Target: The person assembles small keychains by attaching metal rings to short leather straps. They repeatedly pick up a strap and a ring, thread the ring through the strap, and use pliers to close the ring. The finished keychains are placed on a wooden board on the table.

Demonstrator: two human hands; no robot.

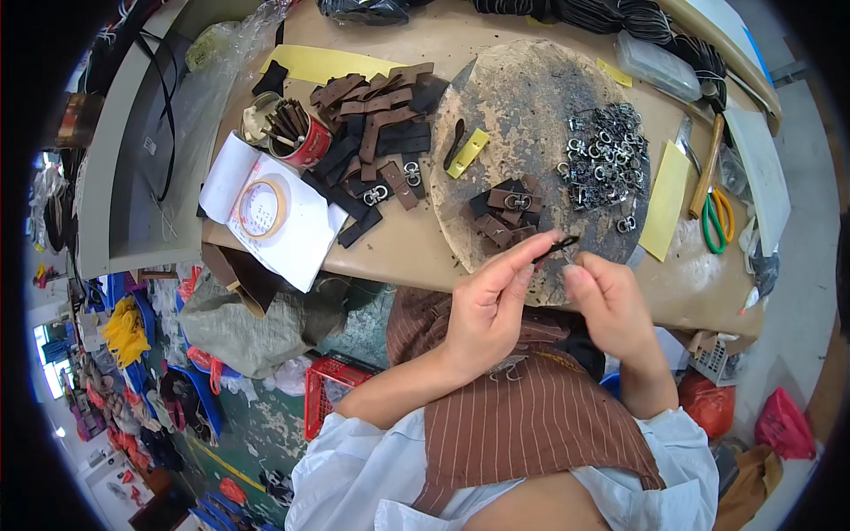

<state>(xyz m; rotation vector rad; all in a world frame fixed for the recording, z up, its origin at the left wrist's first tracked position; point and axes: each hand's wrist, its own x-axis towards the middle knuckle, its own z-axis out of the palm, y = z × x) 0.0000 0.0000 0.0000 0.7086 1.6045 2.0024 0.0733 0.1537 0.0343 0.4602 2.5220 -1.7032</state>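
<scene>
Above the near edge of a worn round board (pixel 500 88), my left hand (pixel 487 310) grips a small dark strap piece (pixel 560 249) between thumb and fingers. Close beside it, my right hand (pixel 613 305) is closed in a pinch; a small shiny bit shows at its fingertips, too small to name. Just beyond my hands lie brown and black strap pieces (pixel 500 232) with a metal swivel ring (pixel 517 202) on top. A heap of metal swivel fittings (pixel 606 155) covers the board's right side. A yellow drilled block (pixel 467 154) sits on its left, next to a dark strap loop (pixel 453 140).
Left of the board are a pile of brown and black straps (pixel 381 111), a red tin of thin tools (pixel 310 142) and an open notepad (pixel 283 208) under a tape roll (pixel 263 209). On the right lie green-and-orange-handled scissors (pixel 715 221), a wooden-handled tool (pixel 706 168) and a yellow strip (pixel 664 202).
</scene>
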